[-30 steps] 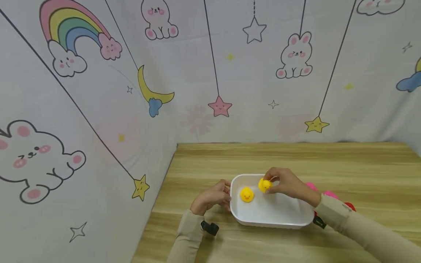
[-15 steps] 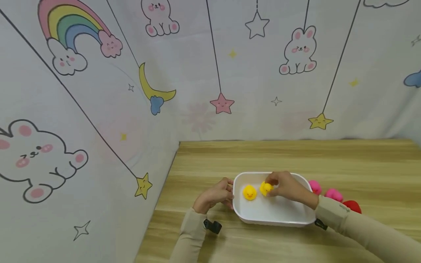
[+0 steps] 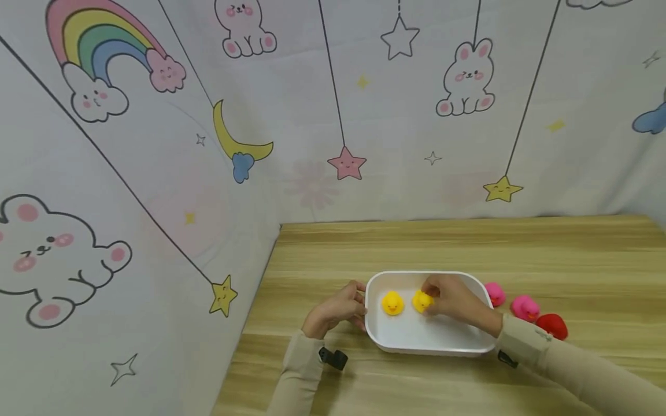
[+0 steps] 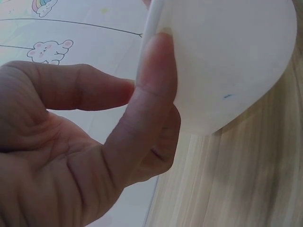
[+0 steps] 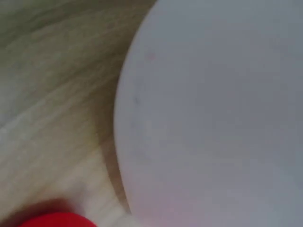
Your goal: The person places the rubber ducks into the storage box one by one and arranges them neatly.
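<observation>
White tray [image 3: 403, 334], edge-gripped by left hand [image 3: 339, 309], has room beside right hand [image 3: 458, 300] pinching duck [image 3: 421, 301].

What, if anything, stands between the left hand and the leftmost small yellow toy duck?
The left wall of the white, round-cornered plastic tray does: the left hand holds that end, and the yellow toy duck sits inside. Nothing else visible intervenes; the right hand is on the duck's other side.

The right hand [image 3: 454, 300] pinches a yellow duck [image 3: 421, 301] inside a white tub [image 3: 411, 337].
</observation>
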`<action>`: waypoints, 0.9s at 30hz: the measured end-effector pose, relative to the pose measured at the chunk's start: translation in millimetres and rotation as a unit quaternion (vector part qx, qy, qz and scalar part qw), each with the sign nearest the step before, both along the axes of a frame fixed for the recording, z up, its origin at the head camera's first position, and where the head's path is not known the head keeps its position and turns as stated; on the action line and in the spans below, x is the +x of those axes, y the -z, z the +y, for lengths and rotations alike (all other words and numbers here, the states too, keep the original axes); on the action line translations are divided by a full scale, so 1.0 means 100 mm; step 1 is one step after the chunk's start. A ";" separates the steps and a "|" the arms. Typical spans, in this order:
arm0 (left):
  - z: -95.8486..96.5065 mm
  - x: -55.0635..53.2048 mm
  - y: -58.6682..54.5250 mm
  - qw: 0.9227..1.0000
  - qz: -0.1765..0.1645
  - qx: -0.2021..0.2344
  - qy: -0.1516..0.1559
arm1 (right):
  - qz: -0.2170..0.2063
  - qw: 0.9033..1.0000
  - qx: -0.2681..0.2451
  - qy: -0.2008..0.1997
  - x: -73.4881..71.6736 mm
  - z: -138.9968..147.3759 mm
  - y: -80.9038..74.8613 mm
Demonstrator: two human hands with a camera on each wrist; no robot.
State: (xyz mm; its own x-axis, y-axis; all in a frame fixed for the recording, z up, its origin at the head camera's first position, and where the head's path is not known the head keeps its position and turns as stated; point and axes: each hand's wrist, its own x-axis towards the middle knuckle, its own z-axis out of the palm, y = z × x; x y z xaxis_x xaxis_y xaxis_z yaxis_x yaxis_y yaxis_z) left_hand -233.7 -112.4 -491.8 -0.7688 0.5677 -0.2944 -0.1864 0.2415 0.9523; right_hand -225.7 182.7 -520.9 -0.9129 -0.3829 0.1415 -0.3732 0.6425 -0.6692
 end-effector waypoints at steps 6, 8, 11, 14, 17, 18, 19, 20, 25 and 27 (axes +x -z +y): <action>0.00 0.01 0.03 1.000 0.000 0.001 0.008 | -0.020 0.999 -0.022 0.013 0.12 0.12 -0.08; 0.00 0.01 0.04 1.000 0.000 0.000 0.009 | -0.010 0.999 -0.029 0.009 0.14 0.19 -0.13; 0.00 0.01 0.04 1.000 -0.002 -0.003 0.008 | 0.012 0.999 -0.035 0.006 0.17 0.29 -0.20; -0.01 0.00 0.04 1.000 -0.001 -0.003 0.008 | 0.034 0.999 -0.035 0.015 0.19 0.39 -0.27; -0.02 -0.01 0.03 1.000 0.003 -0.002 0.010 | 0.042 0.998 -0.038 0.024 0.21 0.49 -0.33; -0.02 -0.01 0.02 1.000 0.004 -0.002 0.011 | 0.043 0.998 -0.039 0.027 0.22 0.52 -0.35; -0.03 -0.01 0.01 1.000 0.004 -0.002 0.012 | 0.042 0.998 -0.041 0.030 0.23 0.55 -0.37; -0.03 -0.01 0.01 1.000 0.003 -0.002 0.011 | 0.042 0.998 -0.043 0.035 0.24 0.57 -0.38; -0.03 -0.02 -0.01 1.000 -0.004 -0.006 0.012 | 0.038 0.996 -0.050 0.056 0.28 0.71 -0.40; -0.02 -0.02 -0.01 1.000 -0.006 -0.006 0.012 | 0.040 0.996 -0.053 0.065 0.30 0.78 -0.41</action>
State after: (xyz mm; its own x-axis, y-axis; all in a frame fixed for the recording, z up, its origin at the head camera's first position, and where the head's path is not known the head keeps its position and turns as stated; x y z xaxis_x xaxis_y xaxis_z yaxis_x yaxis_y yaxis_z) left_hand -236.1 -114.3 -490.8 -0.7510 0.5824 -0.3111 -0.1921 0.2580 0.9469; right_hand -195.7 260.5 -479.9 -0.9378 -0.2416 0.2492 -0.3467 0.6158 -0.7075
